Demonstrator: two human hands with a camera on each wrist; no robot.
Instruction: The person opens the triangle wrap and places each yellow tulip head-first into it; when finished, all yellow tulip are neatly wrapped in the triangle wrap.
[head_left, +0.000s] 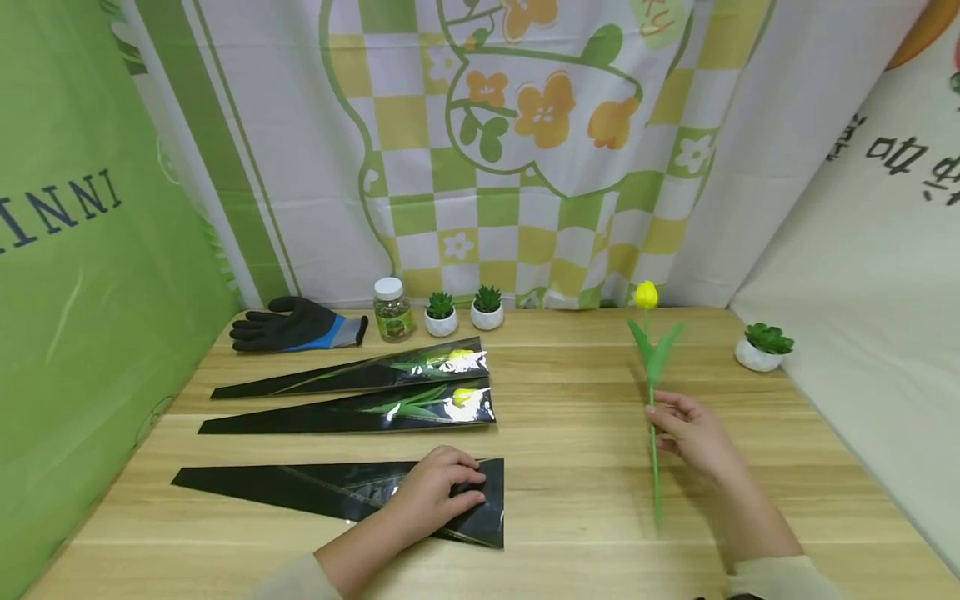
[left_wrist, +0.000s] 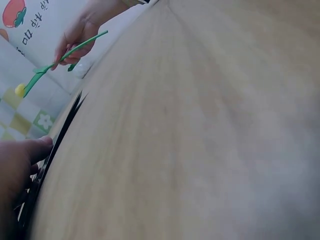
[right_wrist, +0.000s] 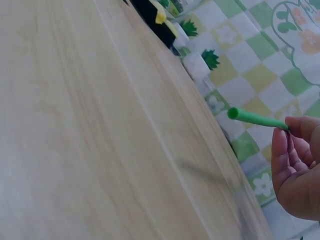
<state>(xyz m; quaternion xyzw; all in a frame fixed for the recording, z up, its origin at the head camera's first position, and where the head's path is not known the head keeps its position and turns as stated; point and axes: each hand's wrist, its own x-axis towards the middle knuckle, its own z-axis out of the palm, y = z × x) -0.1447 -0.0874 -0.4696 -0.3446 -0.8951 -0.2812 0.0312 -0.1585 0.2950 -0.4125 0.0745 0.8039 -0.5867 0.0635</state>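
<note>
Tulip first: it is yellow with a long green stem, and it stands up in the right middle of the head view, above the wooden table. My right hand pinches the stem about halfway down, with my fingers curled around it. In the right wrist view the cut end of the stem pokes out to the left of my fingers.

My left hand lies on the wide end of an empty black sleeve in the lower middle of the head view. My fingers are bent and press down on it; I cannot tell if they pinch it. The sleeve lies flat, with its thin tip pointing left.

Above it lie two more black sleeves, each with a yellow flower inside: one filled sleeve just above, and another filled sleeve above that.

Along the back edge sit a black and blue glove, a small jar, and two little potted plants. One more potted plant sits at the right.
</note>
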